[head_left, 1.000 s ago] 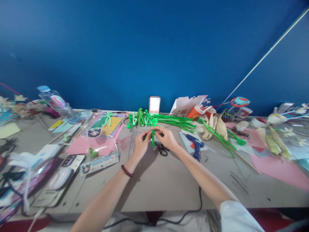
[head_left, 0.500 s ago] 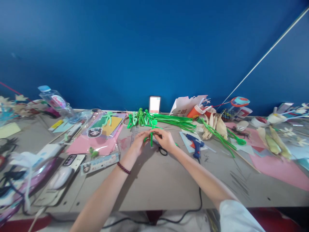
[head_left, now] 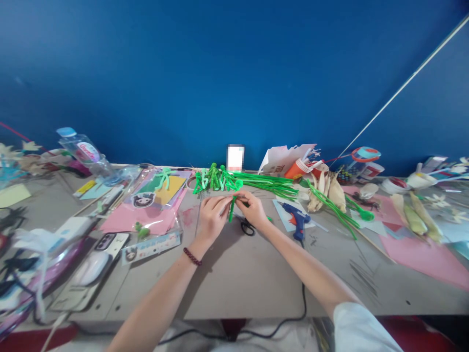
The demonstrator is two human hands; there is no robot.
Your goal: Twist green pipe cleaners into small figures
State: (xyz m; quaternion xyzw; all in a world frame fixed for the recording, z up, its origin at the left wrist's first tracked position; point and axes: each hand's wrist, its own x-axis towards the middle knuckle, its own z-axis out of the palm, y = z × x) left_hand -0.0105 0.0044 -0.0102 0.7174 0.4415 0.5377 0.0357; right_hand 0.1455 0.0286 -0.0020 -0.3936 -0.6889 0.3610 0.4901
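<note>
Both my hands meet over the middle of the table, pinching a bent green pipe cleaner [head_left: 231,210]. One end of it hangs down between them; its upper part is partly covered by my fingers. My left hand [head_left: 213,213] has its fingers closed on it from the left, and a dark beaded bracelet circles that wrist. From the other side my right hand [head_left: 251,209] grips it with thumb and fingers. Under the right hand lie black-handled scissors [head_left: 247,228]. Just beyond my fingertips sit several small green pipe-cleaner figures [head_left: 214,178].
A bundle of green pipe cleaners [head_left: 269,185] lies at the back beside a lit phone [head_left: 235,157]. To the right is a blue glue gun [head_left: 300,222] with its cord. Coloured paper in a plastic bag [head_left: 146,215] and a phone [head_left: 108,244] lie left.
My left hand has turned and moved slightly right and closer to my right hand. The pipe cleaner's curled upper part no longer stands out above my fingers.
</note>
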